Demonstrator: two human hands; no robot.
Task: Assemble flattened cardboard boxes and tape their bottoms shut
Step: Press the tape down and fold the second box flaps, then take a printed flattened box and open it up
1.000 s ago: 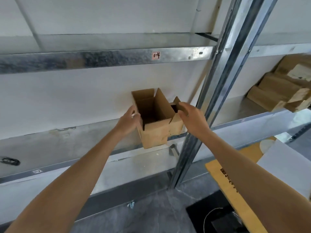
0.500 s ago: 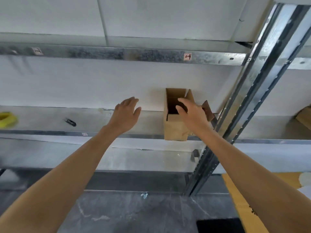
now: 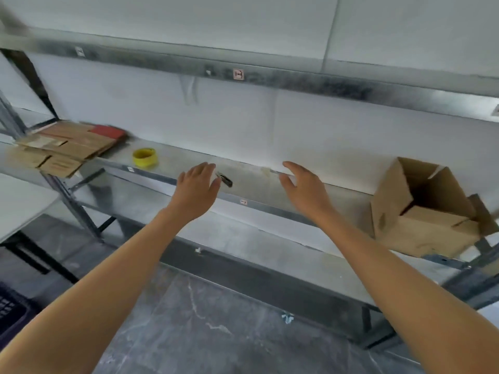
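An assembled brown cardboard box (image 3: 421, 211) stands upright with its top flaps open at the right end of the metal shelf (image 3: 259, 184). A stack of flattened cardboard boxes (image 3: 64, 147) lies at the shelf's left end, and a yellow tape roll (image 3: 145, 157) sits just right of it. My left hand (image 3: 195, 188) and my right hand (image 3: 303, 190) hover empty over the shelf's front edge, fingers spread, both well left of the box. A small dark tool (image 3: 225, 180) lies on the shelf just beyond my left fingertips.
A red flat item (image 3: 108, 132) lies on the cardboard stack. An upper shelf beam (image 3: 243, 74) runs overhead. A lower shelf (image 3: 243, 238) sits beneath, with grey floor (image 3: 216, 333) below. A white tabletop (image 3: 19, 201) and a dark crate (image 3: 10, 311) are at the left.
Both hands have let go of the box and moved left along the shelf. The view has swung left, so the box is now at the far right and the tape and flat stack appear.
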